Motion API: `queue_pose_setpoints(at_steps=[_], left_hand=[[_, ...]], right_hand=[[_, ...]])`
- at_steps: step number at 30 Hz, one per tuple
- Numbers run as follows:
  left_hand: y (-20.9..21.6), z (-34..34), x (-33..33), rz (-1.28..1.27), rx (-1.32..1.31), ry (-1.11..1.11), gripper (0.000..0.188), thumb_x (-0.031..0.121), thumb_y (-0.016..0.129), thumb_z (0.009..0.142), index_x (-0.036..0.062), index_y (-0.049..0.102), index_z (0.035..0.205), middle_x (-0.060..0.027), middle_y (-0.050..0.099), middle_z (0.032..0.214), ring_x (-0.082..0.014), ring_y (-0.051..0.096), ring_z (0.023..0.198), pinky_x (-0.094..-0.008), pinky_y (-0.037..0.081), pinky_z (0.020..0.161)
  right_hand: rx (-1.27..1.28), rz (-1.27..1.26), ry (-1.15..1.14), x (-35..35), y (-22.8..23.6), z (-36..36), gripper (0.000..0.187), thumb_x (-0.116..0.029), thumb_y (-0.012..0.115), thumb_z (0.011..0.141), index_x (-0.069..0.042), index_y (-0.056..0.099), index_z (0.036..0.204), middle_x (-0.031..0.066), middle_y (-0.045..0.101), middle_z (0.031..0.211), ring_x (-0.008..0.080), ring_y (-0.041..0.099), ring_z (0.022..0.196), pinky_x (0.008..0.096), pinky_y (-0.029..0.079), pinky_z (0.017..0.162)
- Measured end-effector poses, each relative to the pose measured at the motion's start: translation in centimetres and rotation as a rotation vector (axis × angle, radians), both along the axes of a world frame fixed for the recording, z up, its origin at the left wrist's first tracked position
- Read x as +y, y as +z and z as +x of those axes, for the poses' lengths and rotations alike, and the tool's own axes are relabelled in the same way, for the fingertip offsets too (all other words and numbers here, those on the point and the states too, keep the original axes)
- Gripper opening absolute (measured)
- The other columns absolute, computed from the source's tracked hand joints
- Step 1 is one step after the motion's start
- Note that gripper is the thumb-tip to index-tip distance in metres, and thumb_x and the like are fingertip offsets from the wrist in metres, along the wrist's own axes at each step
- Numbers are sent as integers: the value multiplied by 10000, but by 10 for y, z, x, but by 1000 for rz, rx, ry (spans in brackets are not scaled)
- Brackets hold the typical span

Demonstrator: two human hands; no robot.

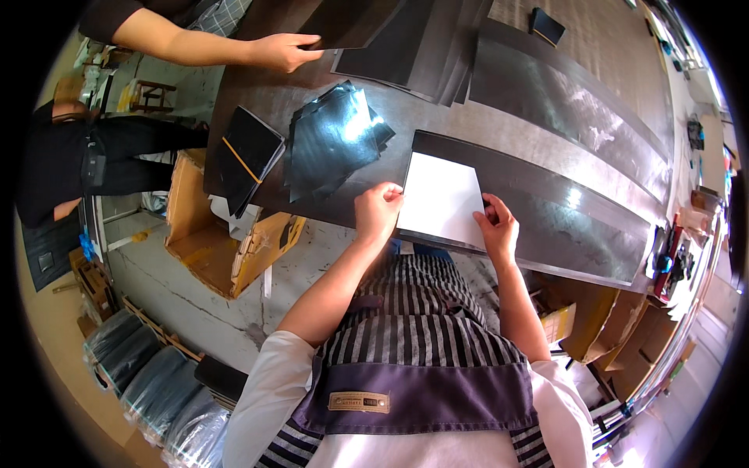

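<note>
A white rectangular sheet (442, 196) lies over a long dark glossy sheet (538, 203) near the table's front edge. My left hand (379, 212) is closed in a pinch at its left edge. At the opposite edge, my right hand (500, 226) grips it between thumb and fingers. Left of my hands sits a fanned pile of dark shiny sheets (334, 142). Beside that pile is a stack of black sheets (243, 160) with a yellow band around it.
Another person's hand (287, 51) holds a dark sheet (347, 23) across the table (308, 74). Large dark sheets (425, 47) overlap at the back; a small black packet (548, 27) lies far right. An opened cardboard box (191, 226) stands below the table's left edge.
</note>
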State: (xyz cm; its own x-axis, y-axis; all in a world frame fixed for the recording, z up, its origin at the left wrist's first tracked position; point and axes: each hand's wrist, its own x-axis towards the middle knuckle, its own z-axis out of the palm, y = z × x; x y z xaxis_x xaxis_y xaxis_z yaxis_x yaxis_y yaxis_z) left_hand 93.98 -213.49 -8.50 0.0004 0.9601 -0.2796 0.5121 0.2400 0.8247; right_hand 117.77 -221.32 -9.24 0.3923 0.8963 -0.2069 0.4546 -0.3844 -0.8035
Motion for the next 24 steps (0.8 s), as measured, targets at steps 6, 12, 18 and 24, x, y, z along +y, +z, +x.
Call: queue_pose_setpoints(at_steps=[6, 12, 18, 24], left_hand=[[2, 0, 0, -9, 33, -16, 155, 117, 748, 742, 25, 709, 861, -99, 715, 765, -161, 697, 693, -271, 531, 655], [3, -1, 0, -1, 32, -38, 160, 111, 738, 742, 21, 707, 870, -107, 713, 765, -162, 696, 690, -274, 530, 656], [1, 1, 0, 2, -7, -24, 139, 74, 716, 737, 22, 684, 862, -129, 696, 758, -229, 693, 700, -310, 527, 666], [0, 1, -2, 111, 178, -66, 203, 113, 769, 703, 19, 635, 824, -90, 617, 709, -207, 621, 626, -320, 501, 605]], right_hand=[[-47, -11, 15, 1, 3, -1, 433, -56, 752, 697, -94, 655, 1117, 38, 577, 709, 145, 532, 620, 278, 483, 624], [-58, -17, 19, 1, 4, -2, 437, -63, 755, 692, -99, 657, 1116, 41, 577, 707, 152, 536, 618, 283, 486, 627], [-106, -8, 23, 3, 9, -4, 429, -70, 752, 687, -101, 661, 1105, 40, 586, 709, 168, 549, 635, 297, 490, 638], [-501, -137, 154, 3, 20, -14, 604, -196, 750, 726, -85, 510, 1269, 83, 589, 868, 270, 561, 886, 380, 473, 772]])
